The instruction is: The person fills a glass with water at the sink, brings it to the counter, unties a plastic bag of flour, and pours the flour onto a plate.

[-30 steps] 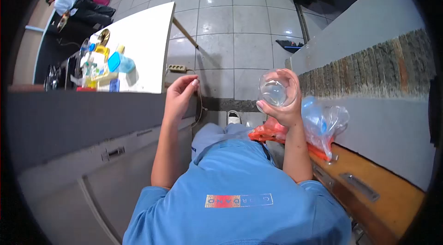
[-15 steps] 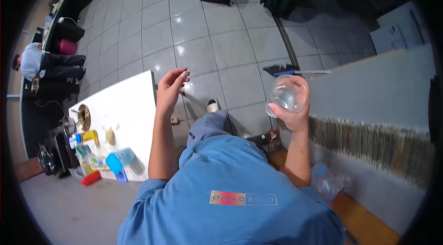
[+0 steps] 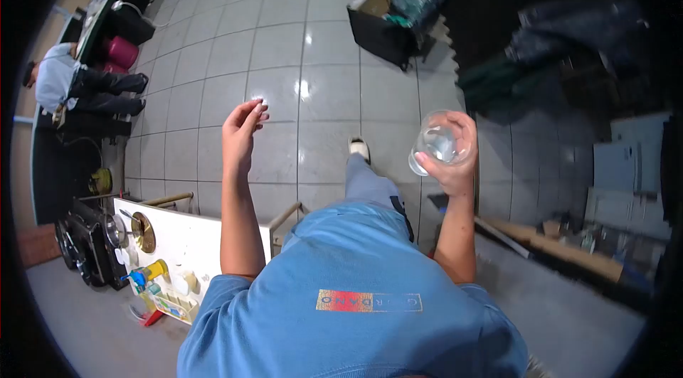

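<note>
My right hand is wrapped round a clear plastic cup, which tilts to the left. Some clear liquid seems to be inside. Out in front on the left, my left hand is raised, with thumb and fingers brought together. A small pale spot shows at its fingertips, too small to name. Both hands are held over the tiled floor, apart from each other and from the table.
At my left is a white table with bottles and a metal pot lid. A person bends at the far-left counter. A black bin stands ahead; a wooden board lies to the right.
I have stepped forward and the view has shifted; the table slid back to the lower left. The low wall on the right has passed behind. The cup remains in my right hand.
</note>
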Motion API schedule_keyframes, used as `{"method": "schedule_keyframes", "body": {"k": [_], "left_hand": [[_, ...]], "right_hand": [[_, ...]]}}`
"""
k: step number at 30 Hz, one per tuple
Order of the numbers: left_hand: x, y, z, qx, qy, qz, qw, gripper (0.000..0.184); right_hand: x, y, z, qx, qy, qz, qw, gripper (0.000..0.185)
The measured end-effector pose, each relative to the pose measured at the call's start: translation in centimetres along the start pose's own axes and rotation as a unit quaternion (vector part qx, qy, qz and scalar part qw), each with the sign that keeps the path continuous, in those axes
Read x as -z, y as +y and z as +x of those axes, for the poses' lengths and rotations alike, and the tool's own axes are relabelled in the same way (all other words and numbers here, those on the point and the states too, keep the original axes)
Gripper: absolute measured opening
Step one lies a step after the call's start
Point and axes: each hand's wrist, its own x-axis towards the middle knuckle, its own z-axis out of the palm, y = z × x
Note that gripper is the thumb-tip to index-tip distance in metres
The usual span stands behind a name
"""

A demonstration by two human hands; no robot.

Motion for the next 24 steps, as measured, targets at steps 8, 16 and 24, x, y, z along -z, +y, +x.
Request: {"method": "schedule_keyframes", "body": {"k": [8, 16, 24], "left_hand": [[1.7, 6.9, 14.4, 0.002, 0.153, -0.015, 0.988, 0.025], [5.6, 3.7, 30.7, 0.023, 0.266, -0.032, 0.963, 0.023], [11.6, 6.9, 56.1, 0.040, 0.239, -0.022, 0.970, 0.028]], "right_hand": [[-8.3, 3.8, 29.0, 0.044, -0.176, 0.054, 0.982, 0.083], [-21.0, 10.8, 49.1, 0.034, -0.229, 0.080, 0.970, 0.086], [-34.9, 14.3, 68.3, 0.061, -0.215, 0.041, 0.974, 0.086]]}}
